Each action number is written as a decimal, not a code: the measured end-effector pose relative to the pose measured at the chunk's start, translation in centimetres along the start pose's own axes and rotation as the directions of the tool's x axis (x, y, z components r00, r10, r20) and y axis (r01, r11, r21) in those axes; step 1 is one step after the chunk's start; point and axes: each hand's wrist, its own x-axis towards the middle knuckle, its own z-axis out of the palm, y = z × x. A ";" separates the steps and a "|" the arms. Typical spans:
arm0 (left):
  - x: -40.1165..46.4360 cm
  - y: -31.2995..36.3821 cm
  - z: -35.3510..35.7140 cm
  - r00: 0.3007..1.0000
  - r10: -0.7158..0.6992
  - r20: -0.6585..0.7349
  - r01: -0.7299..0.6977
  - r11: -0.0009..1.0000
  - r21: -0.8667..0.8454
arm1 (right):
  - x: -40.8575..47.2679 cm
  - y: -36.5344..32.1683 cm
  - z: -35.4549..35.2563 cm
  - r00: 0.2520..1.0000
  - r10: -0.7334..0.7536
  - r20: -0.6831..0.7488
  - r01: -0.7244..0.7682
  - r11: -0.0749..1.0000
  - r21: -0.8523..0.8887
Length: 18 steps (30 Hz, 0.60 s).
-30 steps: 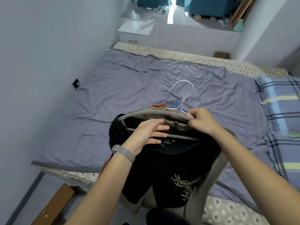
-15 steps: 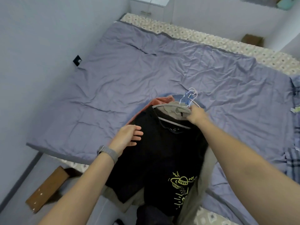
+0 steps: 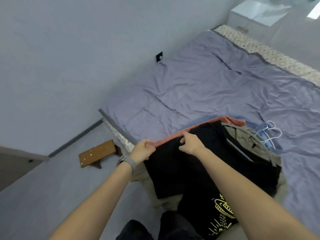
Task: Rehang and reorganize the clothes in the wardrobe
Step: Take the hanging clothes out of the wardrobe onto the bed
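Clothes pile [image 3: 213, 163]: stacked on the near edge of the bed [image 3: 199, 87], lower ends hanging over toward the floor [image 3: 52, 187]; likely laid flat so each piece can be separated.
Black shirt [image 3: 187, 170]: top layer, yellow print near its lower end; a grey hanger [image 3: 240, 149] is in its neck.
Pink garment [image 3: 174, 135]: under the black shirt, only its left border showing as a thin strip.
Khaki garment [image 3: 249, 139]: lies to the right, partly under the black one.
Left hand [image 3: 144, 151]: fingers curled, pinching the pink border at the pile's left edge.
Right hand [image 3: 189, 144]: fingers bent, pinching cloth just beside the left hand, where black meets pink; which layer it has, cannot tell.
Reason for grip: both hands at one edge looks like peeling a layer away, or squaring the stack.
White hangers [image 3: 270, 134]: loose wire hooks at the far right of the pile, resting on the sheet.
Open room: wide stretch of sheet beyond and left of the pile; wall close on the left.
Edges: bed corner just left of the hands; a wooden board [image 3: 97, 153] on the floor below it.
Wardrobe: not in view.
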 end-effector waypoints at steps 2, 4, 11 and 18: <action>-2.3 -3.1 -3.8 0.998 -0.004 -0.056 0.001 0.999 -0.051 | -0.6 -4.5 1.6 0.996 -0.081 0.044 0.083 0.996 -0.042; -5.0 -6.5 -7.6 0.995 -0.020 -0.098 0.011 0.996 -0.090 | -1.7 -9.1 3.5 0.987 -0.147 0.071 0.152 0.987 -0.061; -15.4 -20.5 -20.0 0.962 -0.155 -0.226 0.096 0.963 -0.253 | -7.2 -25.8 14.5 0.897 -0.361 0.254 0.417 0.881 -0.222; -28.4 -32.7 -27.0 0.844 -0.316 -0.434 0.088 0.879 -0.469 | -16.4 -41.6 27.9 0.648 -0.579 0.494 0.738 0.639 -0.219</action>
